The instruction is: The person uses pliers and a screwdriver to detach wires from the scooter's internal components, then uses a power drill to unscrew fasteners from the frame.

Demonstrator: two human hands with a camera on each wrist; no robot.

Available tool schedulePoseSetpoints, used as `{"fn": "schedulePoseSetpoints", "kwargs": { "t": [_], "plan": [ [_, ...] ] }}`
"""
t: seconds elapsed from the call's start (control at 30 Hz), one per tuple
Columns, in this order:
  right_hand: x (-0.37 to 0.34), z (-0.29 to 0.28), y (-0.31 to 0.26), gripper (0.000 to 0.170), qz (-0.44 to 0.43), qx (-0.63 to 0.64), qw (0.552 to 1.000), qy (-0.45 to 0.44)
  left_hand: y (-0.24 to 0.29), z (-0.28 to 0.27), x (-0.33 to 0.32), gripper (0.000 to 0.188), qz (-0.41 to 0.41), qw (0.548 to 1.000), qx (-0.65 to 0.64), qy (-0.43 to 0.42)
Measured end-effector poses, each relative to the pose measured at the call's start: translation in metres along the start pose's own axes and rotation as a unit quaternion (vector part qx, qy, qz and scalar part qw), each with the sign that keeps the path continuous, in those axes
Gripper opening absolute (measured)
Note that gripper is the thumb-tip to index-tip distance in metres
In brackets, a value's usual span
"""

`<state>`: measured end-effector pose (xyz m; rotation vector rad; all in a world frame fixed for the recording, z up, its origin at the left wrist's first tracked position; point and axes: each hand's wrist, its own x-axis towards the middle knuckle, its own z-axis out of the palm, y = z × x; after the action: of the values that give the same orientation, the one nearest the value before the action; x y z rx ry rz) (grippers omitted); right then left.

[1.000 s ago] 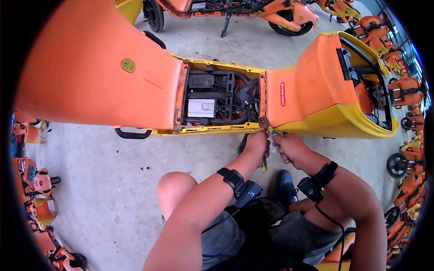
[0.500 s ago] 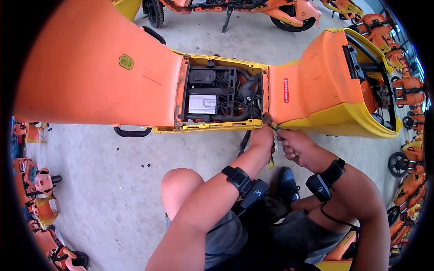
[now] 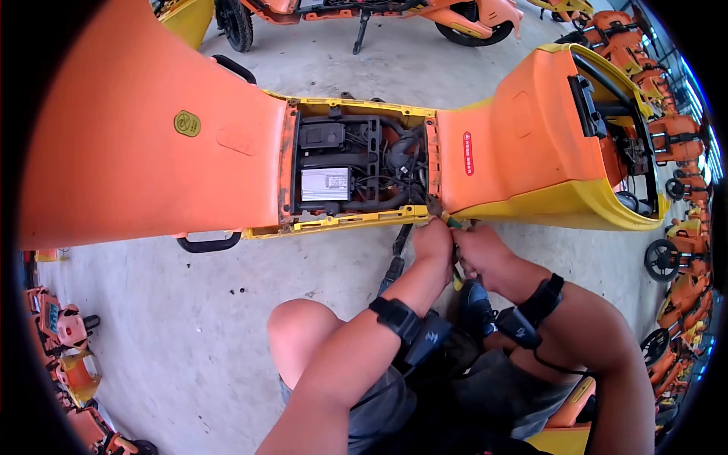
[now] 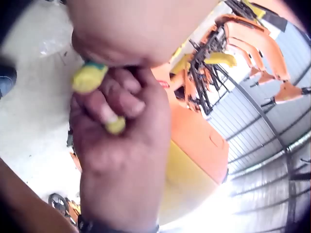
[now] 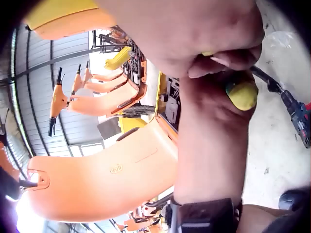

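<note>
Both hands grip a pair of pliers with green-and-yellow handles [image 3: 453, 222] at the lower edge of an orange-and-yellow scooter body [image 3: 485, 155]. Its metal head [image 3: 434, 203] lies against the yellow rim of the open bay. My left hand [image 3: 434, 243] curls round one handle, whose thick yellow end [image 5: 243, 95] sticks out below the fist. Fingers of my right hand [image 3: 483, 249] wrap the other handle, its yellow tip [image 4: 115, 125] showing between them. The two hands are close together, and most of both handles is hidden inside them.
The open bay holds a silver box [image 3: 326, 184], a black box [image 3: 321, 136] and dark cables [image 3: 406, 163]. A black-and-red power tool [image 5: 297, 116] stands on the concrete floor [image 3: 227, 326] by the left hand. Another scooter [image 3: 364, 11] stands behind; several more line the right side.
The hands moved slightly apart half a second ago, and are now close together again. The pliers' head stays by the same corner of the bay. The head view has shifted slightly.
</note>
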<state>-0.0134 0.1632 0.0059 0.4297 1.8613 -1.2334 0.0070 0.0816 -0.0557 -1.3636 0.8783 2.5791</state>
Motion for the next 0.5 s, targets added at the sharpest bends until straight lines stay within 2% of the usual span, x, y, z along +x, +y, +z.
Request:
{"fn": "schedulePoseSetpoints", "kwargs": {
  "t": [0.03, 0.17, 0.23, 0.33, 0.43, 0.5],
  "plan": [
    [-0.004, 0.007, 0.004, 0.027, -0.030, -0.030, 0.999, 0.034, -0.002, 0.001, -0.003, 0.029, 0.016, 1.000, -0.015, 0.022],
    [0.007, -0.014, -0.011, 0.027, 0.018, -0.021, 1.000, -0.014, 0.005, 0.005, -0.007, 0.027, 0.003, 1.000, 0.009, 0.000],
    [0.004, -0.026, -0.022, 0.027, 0.002, -0.064, 0.998, -0.028, 0.010, 0.005, -0.007, 0.026, 0.007, 1.000, 0.015, -0.003],
    [-0.007, -0.040, -0.034, 0.029, 0.021, -0.081, 0.996, -0.037, 0.011, -0.008, -0.003, 0.021, -0.073, 0.994, 0.019, -0.081],
    [-0.007, -0.046, -0.045, 0.032, 0.023, -0.059, 0.996, -0.056, 0.016, -0.012, -0.008, 0.020, -0.097, 0.989, -0.023, -0.110],
    [0.000, -0.049, -0.038, 0.033, 0.005, -0.068, 0.996, -0.055, 0.011, -0.012, -0.016, 0.018, -0.098, 0.990, -0.005, -0.102]
  ]
}}
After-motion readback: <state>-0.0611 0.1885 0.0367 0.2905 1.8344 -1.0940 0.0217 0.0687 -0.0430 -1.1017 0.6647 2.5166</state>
